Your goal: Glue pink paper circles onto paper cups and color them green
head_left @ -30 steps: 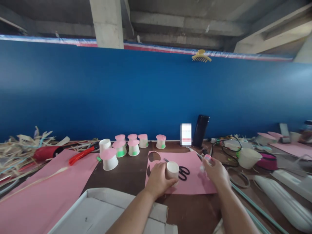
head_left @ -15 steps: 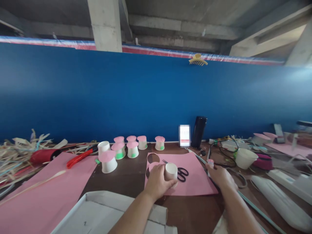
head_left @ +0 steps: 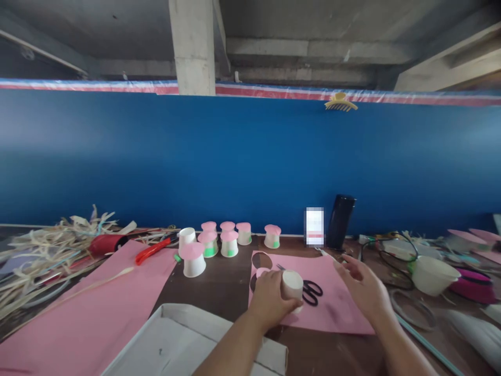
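My left hand is closed around a small white paper cup, above a pink paper sheet. Black-handled scissors lie on the sheet just right of the cup. My right hand hovers over the sheet's right side, fingers bent and apart; no held object shows. Near my left hand, the sheet has a round cut-out hole, and a pink paper disc is partly hidden. Several upside-down white cups topped with pink discs, including a front one, stand farther left.
A grey-white cardboard tray lies in front. Left are another pink sheet, a red-handled tool and tangled strips. A black cylinder stands behind; a white tub and cables lie right.
The view has shifted, moving the scene rightward in the picture. My right hand has come away from the small pink-topped item, toward the cup. My left hand still holds the cup.
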A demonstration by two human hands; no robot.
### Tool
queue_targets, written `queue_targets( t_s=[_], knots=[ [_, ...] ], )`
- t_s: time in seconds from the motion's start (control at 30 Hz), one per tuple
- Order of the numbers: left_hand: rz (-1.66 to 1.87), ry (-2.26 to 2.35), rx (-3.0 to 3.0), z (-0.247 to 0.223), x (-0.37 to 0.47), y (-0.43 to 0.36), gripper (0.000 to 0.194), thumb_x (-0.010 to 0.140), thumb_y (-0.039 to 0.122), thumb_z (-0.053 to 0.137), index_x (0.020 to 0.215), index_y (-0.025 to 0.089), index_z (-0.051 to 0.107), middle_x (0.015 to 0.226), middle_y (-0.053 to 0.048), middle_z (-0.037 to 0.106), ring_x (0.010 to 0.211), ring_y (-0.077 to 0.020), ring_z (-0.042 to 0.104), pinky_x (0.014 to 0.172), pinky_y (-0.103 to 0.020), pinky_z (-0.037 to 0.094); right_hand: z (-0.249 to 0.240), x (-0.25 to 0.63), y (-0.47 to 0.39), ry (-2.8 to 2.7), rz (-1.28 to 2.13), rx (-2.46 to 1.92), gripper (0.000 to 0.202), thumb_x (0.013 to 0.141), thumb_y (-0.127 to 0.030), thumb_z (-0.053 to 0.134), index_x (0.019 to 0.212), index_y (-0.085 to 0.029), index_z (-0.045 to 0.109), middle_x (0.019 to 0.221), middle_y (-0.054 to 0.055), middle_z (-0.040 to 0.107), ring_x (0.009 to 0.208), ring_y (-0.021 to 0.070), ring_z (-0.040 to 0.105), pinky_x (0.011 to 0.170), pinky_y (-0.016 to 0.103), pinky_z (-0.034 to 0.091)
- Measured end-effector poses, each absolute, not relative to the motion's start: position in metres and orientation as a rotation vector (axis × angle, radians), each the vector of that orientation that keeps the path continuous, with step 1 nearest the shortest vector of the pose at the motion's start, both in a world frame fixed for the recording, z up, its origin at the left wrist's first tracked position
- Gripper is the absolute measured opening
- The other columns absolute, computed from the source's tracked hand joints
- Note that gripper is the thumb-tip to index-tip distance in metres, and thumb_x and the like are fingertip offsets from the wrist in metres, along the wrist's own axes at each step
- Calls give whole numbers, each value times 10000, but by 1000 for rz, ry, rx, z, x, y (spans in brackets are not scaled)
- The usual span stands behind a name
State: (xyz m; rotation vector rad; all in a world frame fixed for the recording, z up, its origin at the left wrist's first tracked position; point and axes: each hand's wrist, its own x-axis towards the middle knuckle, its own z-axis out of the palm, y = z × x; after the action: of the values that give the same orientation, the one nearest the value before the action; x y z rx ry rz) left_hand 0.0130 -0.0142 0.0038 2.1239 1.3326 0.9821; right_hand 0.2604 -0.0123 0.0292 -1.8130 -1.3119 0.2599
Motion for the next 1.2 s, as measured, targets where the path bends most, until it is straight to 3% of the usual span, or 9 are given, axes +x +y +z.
queue_targets(
  t_s=[0.1,0.2,0.33,0.5,0.83,1.07,1.2],
  knots=[
    [979,1332,2145,4,10,-11,682,558,507,766,1149,225,576,1105,-74,600,1021,-289,484,882,-399,369,25,223,-16,-1513,526,-1526,667,748,-553,551,1302,-193,463,1117,95,641,979,225,618,794,307,503],
    [951,1287,2175,7,2,-8,796,558,533,761,1242,209,515,1209,-102,562,1099,-303,464,937,-414,348,12,195,-20,-1649,670,-1380,782,720,-498,634,1389,-216,344,1294,112,524,1169,236,515,878,343,482],
    [829,1292,2304,16,-14,-7,886,588,530,732,1341,188,415,1311,-137,490,1201,-342,392,1008,-469,280,-2,179,-22,-1707,649,-1367,913,653,-454,711,1426,-248,271,1342,110,473,1244,254,448,985,408,409],
    [750,1345,2427,28,-30,-7,650,656,297,679,1273,218,492,1292,-96,492,1179,-303,404,993,-425,311,-2,177,-24,-1790,652,-1416,985,618,-431,738,1444,-297,219,1377,89,437,1242,264,447,1004,425,375],
    [737,1548,2621,18,-23,-3,220,760,267,600,968,204,632,1007,-73,564,986,-257,457,840,-373,362,2,168,-28,-1788,579,-1511,937,635,-397,694,1446,-273,242,1336,82,479,1212,278,459,972,402,375],
    [736,1541,2683,17,-21,2,189,841,248,504,973,213,635,985,-77,565,977,-251,451,817,-367,349,0,162,-26,-1767,629,-1528,912,652,-362,680,1448,-249,251,1233,88,577,1194,292,490,965,403,376],
    [789,1546,2688,15,-19,3,196,875,265,459,838,201,641,917,-75,571,927,-240,465,784,-362,347,-1,162,-24,-1769,602,-1518,898,653,-366,672,1443,-251,261,1226,77,587,1166,284,512,935,393,401]
  ],
)
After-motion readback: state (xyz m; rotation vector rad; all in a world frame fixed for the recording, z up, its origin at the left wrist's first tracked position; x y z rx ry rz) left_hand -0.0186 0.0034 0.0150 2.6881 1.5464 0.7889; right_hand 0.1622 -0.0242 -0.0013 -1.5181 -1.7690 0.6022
